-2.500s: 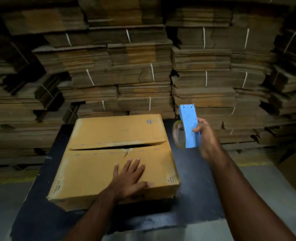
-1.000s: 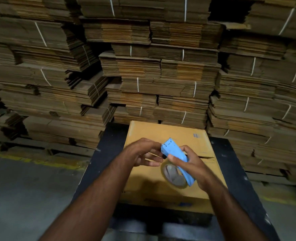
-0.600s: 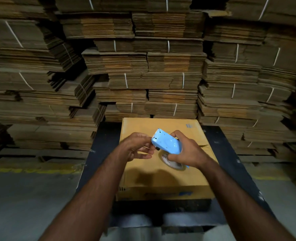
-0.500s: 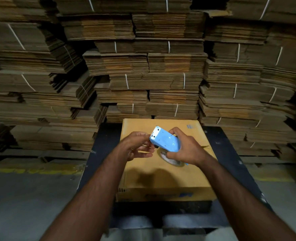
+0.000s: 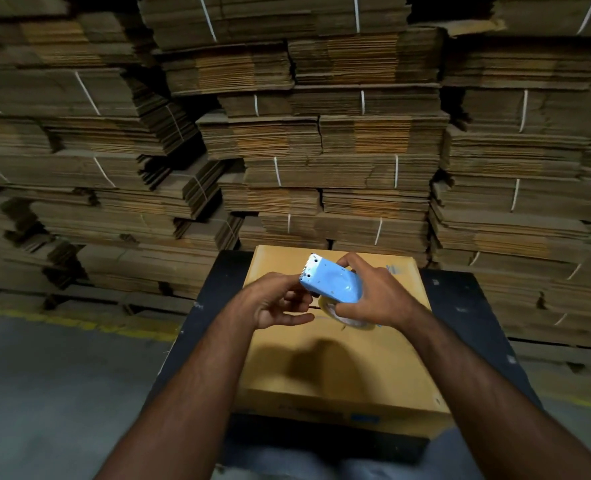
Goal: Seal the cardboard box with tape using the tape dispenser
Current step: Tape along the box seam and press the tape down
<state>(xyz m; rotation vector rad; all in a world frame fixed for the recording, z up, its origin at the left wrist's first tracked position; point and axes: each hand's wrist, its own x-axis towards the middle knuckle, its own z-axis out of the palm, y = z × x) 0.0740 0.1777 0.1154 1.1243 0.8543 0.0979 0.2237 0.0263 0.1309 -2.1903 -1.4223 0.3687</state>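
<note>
A closed tan cardboard box [image 5: 328,372] lies on a black table [image 5: 218,285], with its flap seam hidden behind my hands. Above the box my right hand [image 5: 377,296] grips a light blue tape dispenser [image 5: 334,282] round its body. The toothed metal blade points up and to the left, and the clear tape roll [image 5: 347,317] hangs below my palm. My left hand [image 5: 275,301] is at the blade end, thumb and forefinger pinched together just under it where the tape comes off. The clear tape itself is too faint to make out.
Tall stacks of flattened, strapped cardboard [image 5: 322,150] form a wall right behind the table. Grey concrete floor [image 5: 62,393] with a worn yellow line lies to the left. The table's far right corner [image 5: 460,289] shows bare black surface.
My left hand has left the box top and come to the dispenser's blade end. My right hand brought the dispenser from the right to above the box and tipped it flatter.
</note>
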